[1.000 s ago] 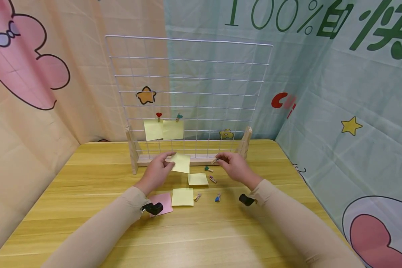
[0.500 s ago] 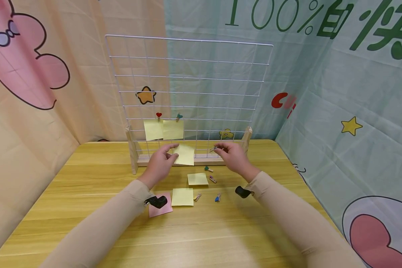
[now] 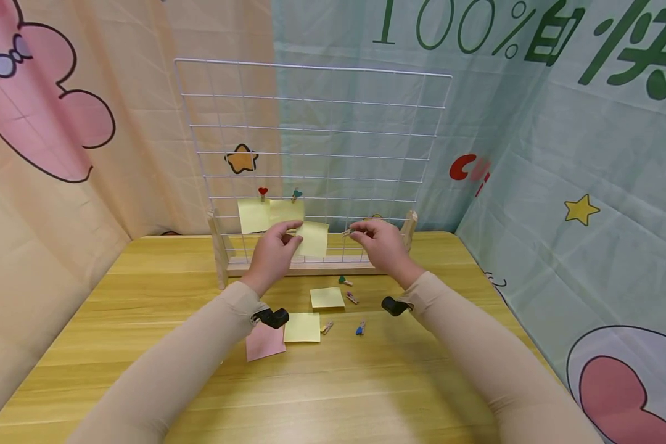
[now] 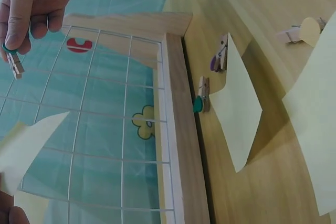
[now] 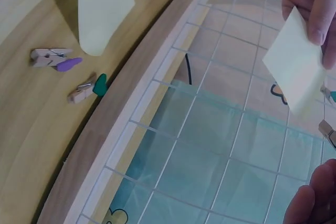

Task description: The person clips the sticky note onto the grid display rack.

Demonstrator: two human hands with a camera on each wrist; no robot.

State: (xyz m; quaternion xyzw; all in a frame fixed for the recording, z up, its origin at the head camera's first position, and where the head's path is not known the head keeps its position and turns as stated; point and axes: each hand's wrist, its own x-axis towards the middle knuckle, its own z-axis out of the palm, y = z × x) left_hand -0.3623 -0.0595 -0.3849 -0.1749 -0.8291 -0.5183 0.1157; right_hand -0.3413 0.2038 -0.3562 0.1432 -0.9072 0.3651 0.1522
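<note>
My left hand [image 3: 273, 254] pinches a yellow sticky note [image 3: 314, 239] by its left edge, in front of the lower part of the white wire grid [image 3: 311, 129]. Between the thumb and fingers of my right hand [image 3: 387, 248] is a small wooden clothespin [image 4: 16, 66] with a green top, held to the right of that note. Two yellow notes [image 3: 252, 216] hang side by side on the grid, one under a red heart clothespin [image 3: 263, 191], the other under a teal one [image 3: 296, 195]. The held note overlaps the lower right of the hanging pair in the head view.
On the table lie two yellow notes [image 3: 303, 328], a pink note [image 3: 265, 343] and clothespins with green [image 3: 345, 280], purple [image 3: 352, 298], yellow [image 3: 327, 327] and blue [image 3: 361, 328] tops. The grid's wooden base [image 3: 333, 269] stands behind them. Printed cloth surrounds the table.
Both hands have risen toward the grid, the left also moving right with its note, the right slightly left with its clothespin. The hanging notes and those on the table stay put.
</note>
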